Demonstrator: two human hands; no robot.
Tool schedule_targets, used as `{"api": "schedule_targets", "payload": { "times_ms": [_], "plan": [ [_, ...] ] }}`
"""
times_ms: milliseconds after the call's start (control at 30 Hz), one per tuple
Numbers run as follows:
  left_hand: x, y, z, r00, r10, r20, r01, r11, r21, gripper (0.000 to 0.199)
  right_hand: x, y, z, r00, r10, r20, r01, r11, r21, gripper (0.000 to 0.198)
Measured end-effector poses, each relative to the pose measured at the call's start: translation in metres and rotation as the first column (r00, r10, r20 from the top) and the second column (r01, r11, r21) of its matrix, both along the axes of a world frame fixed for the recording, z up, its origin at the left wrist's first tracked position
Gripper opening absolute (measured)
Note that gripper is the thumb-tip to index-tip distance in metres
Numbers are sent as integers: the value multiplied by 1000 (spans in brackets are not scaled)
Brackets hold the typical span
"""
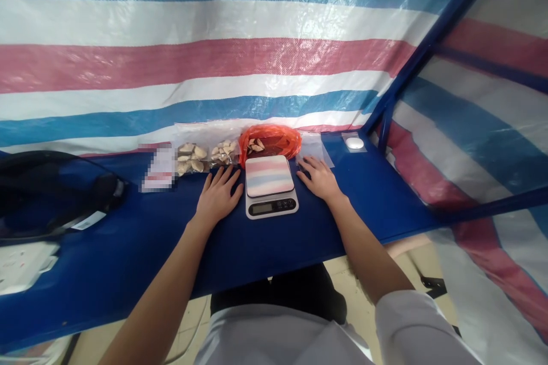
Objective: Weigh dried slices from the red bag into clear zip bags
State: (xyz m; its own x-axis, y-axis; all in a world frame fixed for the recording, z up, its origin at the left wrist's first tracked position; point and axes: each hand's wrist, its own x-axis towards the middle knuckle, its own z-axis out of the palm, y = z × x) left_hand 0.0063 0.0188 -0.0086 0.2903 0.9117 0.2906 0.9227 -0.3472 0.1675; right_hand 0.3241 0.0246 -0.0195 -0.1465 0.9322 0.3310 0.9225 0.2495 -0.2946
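My left hand point(220, 194) lies flat on the blue table, fingers spread, just left of a digital kitchen scale point(270, 185). On the scale's other side, my right hand point(319, 178) rests with its fingers apart, the tips near or on a clear plastic bag point(319, 151). Nothing sits on the scale's shiny plate, and its display looks blank. Behind the scale, an open orange-red plastic bag point(280, 140) holds a few pale, dark-edged slices point(256, 145). Two clear bags of beige slices, one left point(191, 158) and one right point(223, 151), lie beyond my left fingertips.
A blue tabletop point(158, 228) runs along a striped tarp wall point(205, 60). On the left are a black strapped object point(55, 194), a white box-like device point(25, 265) and a blurred-out paper point(158, 168). A white round object point(354, 143) in a small bag lies far right, near the blue frame point(387, 117).
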Motion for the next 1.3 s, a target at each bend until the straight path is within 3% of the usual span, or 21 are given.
{"api": "schedule_targets", "payload": {
  "times_ms": [467,667,867,1067,1300],
  "plan": [
    [3,-3,3,1000,6,8,-6,1000,-18,52,1,-1,8,1000,1,-27,-1,1000,7,37],
    [3,-3,2,1000,6,9,-6,1000,-16,53,11,23,19,998,-31,-54,29,999,-32,37],
    [3,-3,1,1000,5,15,-5,1000,-9,52,13,41,14,1000,-5,7,5,998,-67,40],
    [2,-3,0,1000,7,21,-7,1000,-5,51,7,34,14,997,-75,-11,75,997,1,29],
    [1,-3,1,1000,-4,17,4,1000,-10,51,3,32,22,982,-189,-29,188,982,-17,28]
  ]
}}
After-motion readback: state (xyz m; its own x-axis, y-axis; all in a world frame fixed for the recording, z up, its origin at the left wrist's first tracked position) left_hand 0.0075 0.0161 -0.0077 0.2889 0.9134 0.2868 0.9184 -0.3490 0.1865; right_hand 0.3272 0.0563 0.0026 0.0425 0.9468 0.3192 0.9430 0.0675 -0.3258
